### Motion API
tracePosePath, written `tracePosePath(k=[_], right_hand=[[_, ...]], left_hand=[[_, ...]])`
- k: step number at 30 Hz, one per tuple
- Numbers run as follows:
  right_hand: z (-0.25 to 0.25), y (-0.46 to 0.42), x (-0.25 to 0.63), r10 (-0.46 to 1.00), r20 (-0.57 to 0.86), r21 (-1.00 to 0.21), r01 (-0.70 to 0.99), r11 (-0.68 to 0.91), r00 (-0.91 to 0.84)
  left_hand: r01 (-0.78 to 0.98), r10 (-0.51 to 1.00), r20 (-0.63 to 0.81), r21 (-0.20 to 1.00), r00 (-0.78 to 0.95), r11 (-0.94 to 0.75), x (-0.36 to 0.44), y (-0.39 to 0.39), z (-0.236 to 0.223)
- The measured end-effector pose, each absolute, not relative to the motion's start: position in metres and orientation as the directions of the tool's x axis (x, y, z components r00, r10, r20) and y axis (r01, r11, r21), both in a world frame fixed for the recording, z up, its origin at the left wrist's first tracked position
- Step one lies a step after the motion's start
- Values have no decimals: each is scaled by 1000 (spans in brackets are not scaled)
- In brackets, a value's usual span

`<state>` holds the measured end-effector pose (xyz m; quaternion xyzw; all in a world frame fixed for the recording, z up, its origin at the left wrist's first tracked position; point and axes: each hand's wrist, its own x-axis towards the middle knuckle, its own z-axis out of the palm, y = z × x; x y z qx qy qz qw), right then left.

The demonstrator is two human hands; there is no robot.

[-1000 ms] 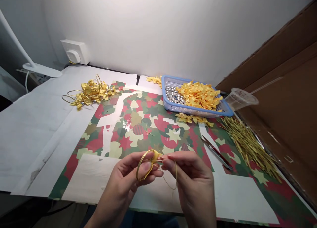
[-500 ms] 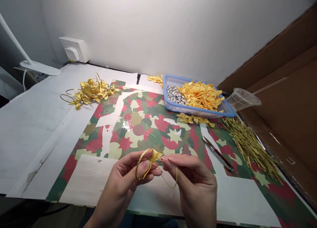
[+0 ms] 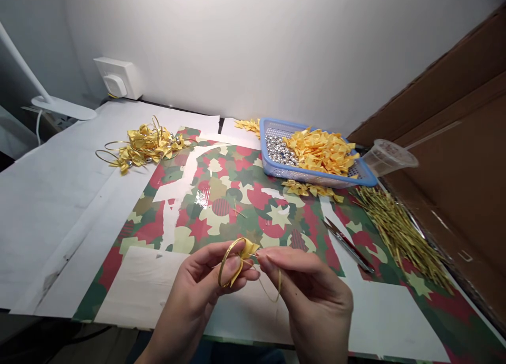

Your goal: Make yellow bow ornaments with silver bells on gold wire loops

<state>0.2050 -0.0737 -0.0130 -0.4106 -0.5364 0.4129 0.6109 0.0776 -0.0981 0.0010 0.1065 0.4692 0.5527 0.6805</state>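
Between the thumb and fingers of my left hand (image 3: 213, 279) is a gold ring-shaped band (image 3: 223, 266) with a yellow ribbon flower (image 3: 248, 248) against it. My right hand (image 3: 312, 290) pinches a thin gold cord (image 3: 272, 299) close to the flower. The cord loops down below the fingertips and runs back toward the flower. Its end inside the right pinch is hidden. Both hands are over the near edge of the patterned sheet (image 3: 221, 232), with the fingertips only a little apart.
A blue basket (image 3: 316, 178) holds yellow ribbon pieces (image 3: 322, 150) and silver bells or beads (image 3: 280, 150). To its right are a clear plastic cup (image 3: 389, 158) and a bundle of gold-green cords (image 3: 403, 237). Scissors (image 3: 350, 248) lie right of centre. Finished-looking banded flowers (image 3: 146, 145) pile up at left.
My right hand has shifted slightly to the right and down at the wrist, and the cord loop has moved a little. My left hand keeps nearly the same hold.
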Motion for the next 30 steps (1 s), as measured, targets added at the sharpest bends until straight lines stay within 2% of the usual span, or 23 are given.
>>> tracePosePath(k=[16, 30], right_hand=[[-15, -77, 209, 920, 391, -920, 3, 391, 34], [-17, -81, 208, 858, 514, -857, 53, 513, 11]], left_hand=[[-636, 866, -496, 690, -68, 345, 78, -100, -1], [-603, 870, -483, 726, -103, 332, 79, -100, 1]])
